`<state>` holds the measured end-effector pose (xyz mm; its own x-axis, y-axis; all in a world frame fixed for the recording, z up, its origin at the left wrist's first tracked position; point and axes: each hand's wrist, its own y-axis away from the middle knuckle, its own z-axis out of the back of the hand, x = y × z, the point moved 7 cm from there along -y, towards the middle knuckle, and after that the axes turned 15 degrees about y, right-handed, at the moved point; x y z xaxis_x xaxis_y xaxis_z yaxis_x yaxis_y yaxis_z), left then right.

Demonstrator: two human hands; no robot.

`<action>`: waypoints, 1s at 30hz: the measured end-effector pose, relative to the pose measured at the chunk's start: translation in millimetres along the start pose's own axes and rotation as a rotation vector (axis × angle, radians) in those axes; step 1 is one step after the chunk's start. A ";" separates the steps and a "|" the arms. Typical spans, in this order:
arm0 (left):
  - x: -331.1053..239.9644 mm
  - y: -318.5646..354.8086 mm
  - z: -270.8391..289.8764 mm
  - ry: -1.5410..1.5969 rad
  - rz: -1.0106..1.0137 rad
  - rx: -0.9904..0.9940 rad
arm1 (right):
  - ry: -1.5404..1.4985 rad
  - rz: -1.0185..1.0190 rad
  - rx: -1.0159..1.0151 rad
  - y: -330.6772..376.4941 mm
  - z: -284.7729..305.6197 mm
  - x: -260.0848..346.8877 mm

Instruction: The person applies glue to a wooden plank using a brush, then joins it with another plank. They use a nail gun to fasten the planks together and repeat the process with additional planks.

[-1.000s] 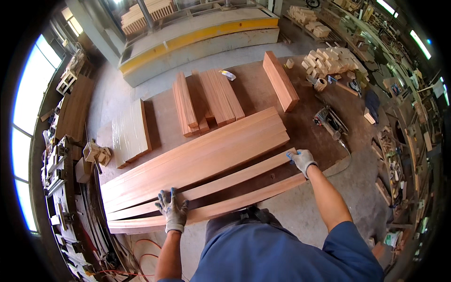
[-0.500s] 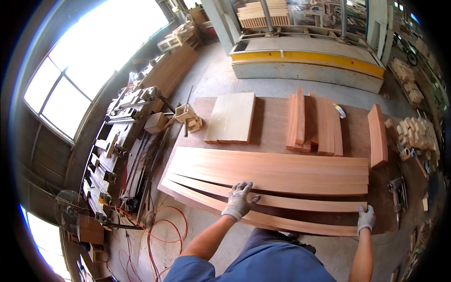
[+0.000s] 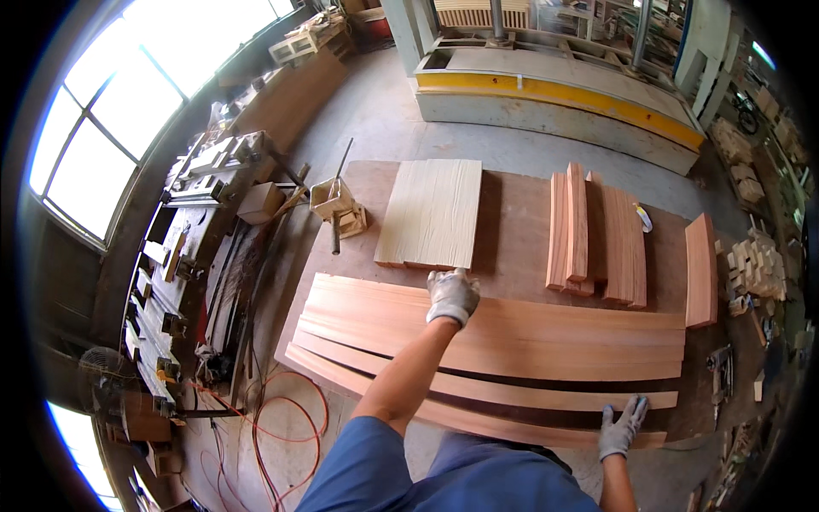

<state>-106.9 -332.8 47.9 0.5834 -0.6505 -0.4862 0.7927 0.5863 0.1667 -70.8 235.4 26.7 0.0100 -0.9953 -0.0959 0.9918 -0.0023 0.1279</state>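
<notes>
My left hand (image 3: 453,297), in a grey work glove, reaches to the far edge of the long reddish planks (image 3: 554,337). Its fingers look bunched and bent down there, close to the near edge of a pale wood stack (image 3: 429,209); what they hold, if anything, is hidden. My gloved right hand (image 3: 623,425) has its fingers spread out, the tips at the right part of a long narrow strip (image 3: 546,394). A second narrow strip (image 3: 520,428) lies nearest me, under that hand's palm side. Dark gaps separate the strips from each other and from the planks.
Shorter reddish boards (image 3: 625,243) are stacked on the brown table (image 3: 516,200), and another reddish block (image 3: 701,271) stands at right. A wooden box (image 3: 331,200) with rods sits at left. Beyond are a clamp rack (image 3: 175,282), hoses (image 3: 290,410) and a large yellow-edged machine (image 3: 563,101).
My left hand has moved from the narrow strips to the planks' far edge. My right hand has left the strip's end, shifted left and spread its fingers. The view has shifted.
</notes>
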 end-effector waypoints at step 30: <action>-13.6 -101.9 -72.5 0.248 0.324 -0.161 | -0.030 -0.010 0.091 -3.6 -7.8 0.0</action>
<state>-208.4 -348.7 -24.6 0.7218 -0.2967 -0.6253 0.5268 0.8215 0.2183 -73.4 236.2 18.5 -0.0050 -0.9977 -0.0680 0.9761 -0.0197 0.2163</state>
